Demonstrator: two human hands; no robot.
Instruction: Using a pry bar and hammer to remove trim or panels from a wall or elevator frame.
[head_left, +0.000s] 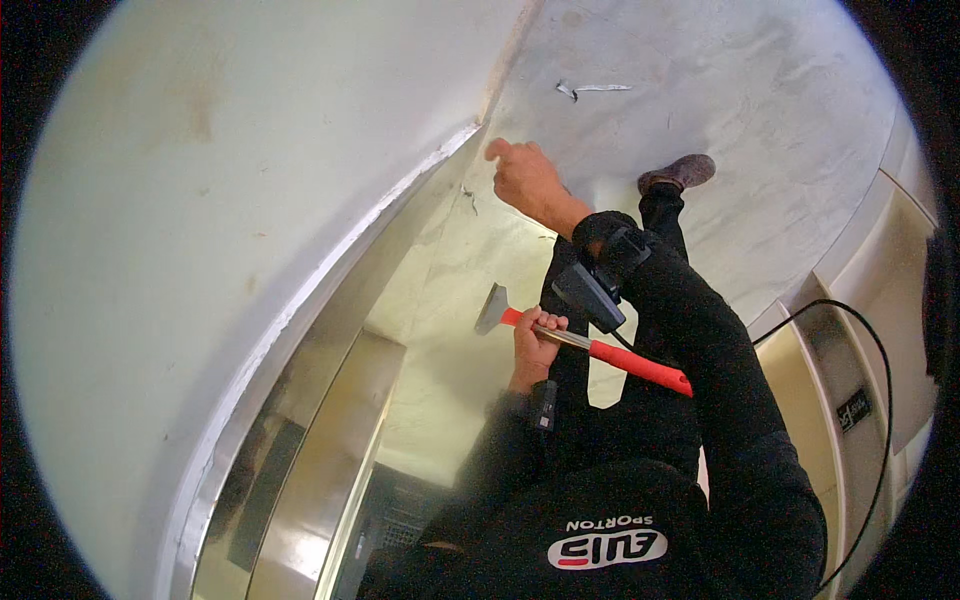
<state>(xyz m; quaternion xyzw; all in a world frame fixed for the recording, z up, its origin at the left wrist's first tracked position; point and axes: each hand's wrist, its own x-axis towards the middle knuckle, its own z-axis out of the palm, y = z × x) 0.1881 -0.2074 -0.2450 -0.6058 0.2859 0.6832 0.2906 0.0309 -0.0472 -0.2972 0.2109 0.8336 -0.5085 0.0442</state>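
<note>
My left hand (535, 346) grips a long-handled scraper (637, 365) by its metal shaft, close behind the head. The scraper has a red grip and a wide, flat blade (491, 309), which points up and left over the pale floor. My right hand (525, 180) reaches ahead near the far end of a ragged white strip (300, 296), which runs along the edge of a large pale panel (172, 225). Its fingers are partly curled; whether anything thin is between them cannot be made out. The scraper's blade is apart from the strip.
Shiny metal panels (330, 450) run below the strip at left. A crumpled pale scrap (596, 88) and a small dark shred (469, 199) lie on the floor (750, 97). A black cable (885, 360) loops at right, beside pale shelving or panels. My shoe (686, 171) stands ahead.
</note>
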